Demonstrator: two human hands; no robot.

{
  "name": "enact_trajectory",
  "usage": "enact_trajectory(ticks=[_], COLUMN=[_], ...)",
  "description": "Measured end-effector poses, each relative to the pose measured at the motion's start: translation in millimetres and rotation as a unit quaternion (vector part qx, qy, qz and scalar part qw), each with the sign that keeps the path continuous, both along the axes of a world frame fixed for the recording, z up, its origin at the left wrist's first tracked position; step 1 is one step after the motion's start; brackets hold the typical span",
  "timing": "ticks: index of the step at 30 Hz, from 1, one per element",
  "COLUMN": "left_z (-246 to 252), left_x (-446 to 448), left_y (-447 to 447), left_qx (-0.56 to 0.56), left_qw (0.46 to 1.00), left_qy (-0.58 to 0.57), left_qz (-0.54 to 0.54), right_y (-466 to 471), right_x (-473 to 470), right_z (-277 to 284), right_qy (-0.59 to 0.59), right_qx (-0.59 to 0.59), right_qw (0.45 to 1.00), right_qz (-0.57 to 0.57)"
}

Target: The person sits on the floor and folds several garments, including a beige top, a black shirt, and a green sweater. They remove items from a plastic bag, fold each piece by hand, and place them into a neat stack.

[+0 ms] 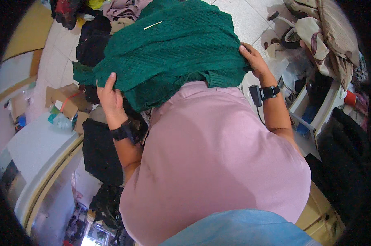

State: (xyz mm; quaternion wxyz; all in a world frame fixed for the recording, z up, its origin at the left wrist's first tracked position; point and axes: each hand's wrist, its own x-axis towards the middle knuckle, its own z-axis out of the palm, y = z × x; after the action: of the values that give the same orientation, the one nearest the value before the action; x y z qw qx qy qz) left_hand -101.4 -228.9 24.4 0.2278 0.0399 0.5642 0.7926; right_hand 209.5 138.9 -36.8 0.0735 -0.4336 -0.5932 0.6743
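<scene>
A dark green knitted garment (173, 49), apparently a sweater, spreads across the area in front of my waist. Its ribbed edge (224, 79) lies close to my pink top, and a thin pale strip (153, 25) rests on the knit. My left hand (110, 97) holds the garment's left side, thumb on top and the other fingers mostly hidden. At the opposite side, my right hand (253, 60) grips the edge with the thumb above the fabric. Dark bands circle both wrists.
Black folded clothes (93, 40) are piled beyond the left hand. An opened cardboard box (70, 100) stands at left near a white surface (42, 146). To the right are a small wheel (291, 37), hanging beige cloth (338, 40) and an open drawer-like container (314, 132). Pale tiles (244, 18) cover the floor.
</scene>
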Motion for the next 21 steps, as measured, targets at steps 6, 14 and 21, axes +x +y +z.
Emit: enact_trajectory(ticks=[6, 14, 21], left_z=[0.3, -16.0, -15.9], left_x=[4.8, 16.1, 12.0], left_y=[6.9, 15.3, 17.3], left_qx=[-0.012, -0.095, -0.127], left_qw=[0.999, 0.991, 0.986], left_qy=[-0.023, 0.052, 0.090], left_qz=[0.032, 0.073, 0.061], right_y=[16.8, 4.2, -45.0], right_x=[22.9, 10.5, -48.6], right_z=[11.8, -12.1, 50.9], right_qy=[0.175, -0.151, 0.166], right_qx=[-0.125, 0.345, 0.419], right_qw=[0.967, 0.926, 0.864], right_qz=[-0.134, -0.007, 0.224])
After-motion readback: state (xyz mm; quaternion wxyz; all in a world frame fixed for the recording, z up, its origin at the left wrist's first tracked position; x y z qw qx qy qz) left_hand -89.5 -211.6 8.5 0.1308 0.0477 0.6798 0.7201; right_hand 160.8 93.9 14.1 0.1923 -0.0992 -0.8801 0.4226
